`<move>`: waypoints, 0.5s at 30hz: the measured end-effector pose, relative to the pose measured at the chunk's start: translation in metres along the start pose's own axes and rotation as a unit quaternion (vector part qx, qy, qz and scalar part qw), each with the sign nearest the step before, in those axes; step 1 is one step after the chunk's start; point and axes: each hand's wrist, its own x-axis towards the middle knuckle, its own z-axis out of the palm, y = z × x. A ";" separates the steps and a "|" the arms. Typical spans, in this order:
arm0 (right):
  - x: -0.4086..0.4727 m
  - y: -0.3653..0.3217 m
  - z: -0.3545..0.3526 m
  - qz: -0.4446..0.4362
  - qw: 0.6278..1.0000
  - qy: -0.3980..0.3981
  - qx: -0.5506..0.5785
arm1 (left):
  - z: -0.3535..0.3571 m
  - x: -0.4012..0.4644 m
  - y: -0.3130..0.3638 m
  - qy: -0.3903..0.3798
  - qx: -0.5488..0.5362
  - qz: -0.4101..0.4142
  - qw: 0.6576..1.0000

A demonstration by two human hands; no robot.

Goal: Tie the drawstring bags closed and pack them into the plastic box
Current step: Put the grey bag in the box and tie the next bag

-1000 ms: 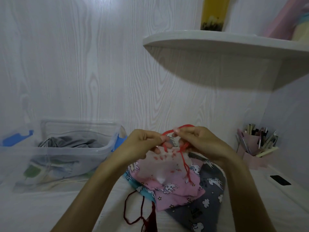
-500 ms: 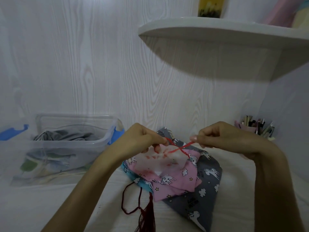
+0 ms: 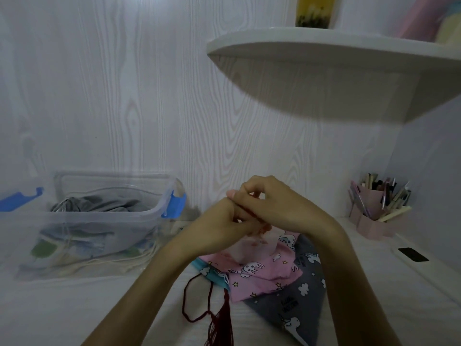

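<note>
Change since half a second ago: the two hands, then spread apart with the red drawstring stretched between them, have come together; the right hand now lies over the left, above the bags.

Left hand: fingers curled, pinching at the neck of the small white bag; the exact grasp is hidden under the other hand.

Right hand: fingers curled round the red drawstring, of which only a short piece shows between the two hands.

Small white bag: pale, translucent, red marks near the top; lifted slightly, resting on the pink bag.

Pink bag: unicorn and star print, lying flat on the desk, atop the grey bag and a teal bag whose edge shows at its left.

Dark red cord with tassel: looped on the desk, just in front of the stack.

Plastic box: clear, blue clips, open, at left on the desk, well apart from the hands; holds grey and printed cloth bags with pale strings.

Pen holder: pink, full, at far right by the wall.

Shelf: white, rounded, above; carries a yellow container.
</note>
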 end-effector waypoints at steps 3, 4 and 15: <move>0.005 -0.002 0.008 -0.039 0.998 0.027 0.030 | 0.003 0.003 -0.006 -0.013 -0.011 -0.051 0.999; 0.006 -0.002 0.010 -0.054 0.998 0.025 0.038 | 0.005 0.002 -0.008 -0.037 -0.004 -0.081 0.996; 0.001 0.038 -0.011 0.050 0.997 -0.054 -0.016 | -0.011 0.004 -0.017 0.027 -0.215 -0.216 0.952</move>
